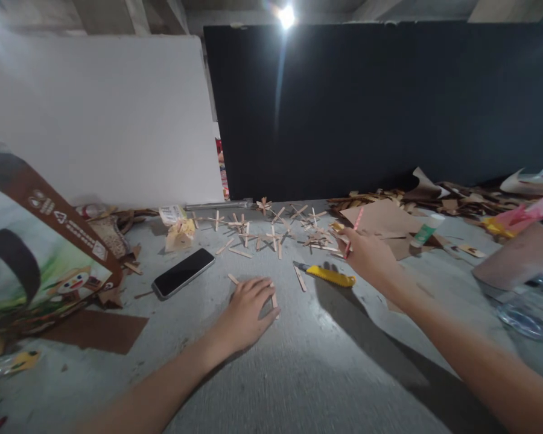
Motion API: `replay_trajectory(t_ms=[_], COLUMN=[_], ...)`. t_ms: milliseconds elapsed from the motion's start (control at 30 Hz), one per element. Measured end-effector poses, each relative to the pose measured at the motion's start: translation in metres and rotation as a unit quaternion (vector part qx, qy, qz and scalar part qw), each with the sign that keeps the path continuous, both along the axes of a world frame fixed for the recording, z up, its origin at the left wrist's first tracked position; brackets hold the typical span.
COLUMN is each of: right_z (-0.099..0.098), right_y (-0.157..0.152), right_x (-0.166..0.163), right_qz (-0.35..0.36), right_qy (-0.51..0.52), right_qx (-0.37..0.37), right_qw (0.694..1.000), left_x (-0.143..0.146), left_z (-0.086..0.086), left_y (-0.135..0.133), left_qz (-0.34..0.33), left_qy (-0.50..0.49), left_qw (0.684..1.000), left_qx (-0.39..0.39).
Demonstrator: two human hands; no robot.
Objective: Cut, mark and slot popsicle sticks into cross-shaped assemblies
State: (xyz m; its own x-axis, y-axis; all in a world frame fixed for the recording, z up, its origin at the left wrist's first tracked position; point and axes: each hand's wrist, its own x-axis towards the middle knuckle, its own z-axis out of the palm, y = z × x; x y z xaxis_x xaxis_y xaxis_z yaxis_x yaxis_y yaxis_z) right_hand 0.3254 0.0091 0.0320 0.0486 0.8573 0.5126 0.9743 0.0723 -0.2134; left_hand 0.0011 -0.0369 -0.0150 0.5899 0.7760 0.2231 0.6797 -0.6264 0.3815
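- One yellow plastic cutter knife (330, 276), right of centre; one black-screened rectangular phone (184, 273), left of centre.
- Pale flat wooden sticks (274, 239), many crossed, too crowded to count, mid-frame; two touch the left hand (248, 307).
- Left hand lies palm down, thumb spread, lower centre.
- Right hand (368, 252) reaches forward, gripping one slim red patterned rod (359, 218).

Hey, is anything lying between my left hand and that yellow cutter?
Yes: a loose wooden stick lies between your left hand and the yellow cutter, close to the cutter's blade end. Apart from that and the stick piece right at your hand, nothing visible stands between them.
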Motion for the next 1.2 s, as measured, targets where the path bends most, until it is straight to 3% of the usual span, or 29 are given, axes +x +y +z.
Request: replay_trajectory(t_ms=[100,233,400,733,967,1200], right_z=[-0.015,-0.042,-0.060,-0.059,-0.060,-0.057], right_y=[-0.010,-0.031,-0.043,-0.050,-0.048,-0.047], right_x=[-0.016,-0.054,-0.079,-0.071,-0.069,-0.069], right_qz=[0.130,0.257,0.337,0.380,0.396,0.402], right_qy=[0.122,0.375,0.475,0.463,0.532,0.472], right_qx=[0.034,-0.010,-0.043,-0.189,-0.212,-0.258], right_qw=[0.983,0.891,0.812,0.778,0.718,0.741], left_x=[0.000,0.002,0.003,0.002,0.003,0.003], left_z=[-0.003,-0.005,0.000,0.004,0.006,0.003], left_y=[0.001,0.002,0.000,-0.003,-0.005,-0.005], left_qz=[0.007,0.011,0.008,-0.005,0.014,0.004], left_qy=[-0.012,-0.021,-0.038,-0.059,-0.060,-0.056], left_qw=[1.000,1.000,0.999,0.997,0.996,0.998], left_qx=[0.005,0.001,-0.029,-0.052,-0.057,-0.034])
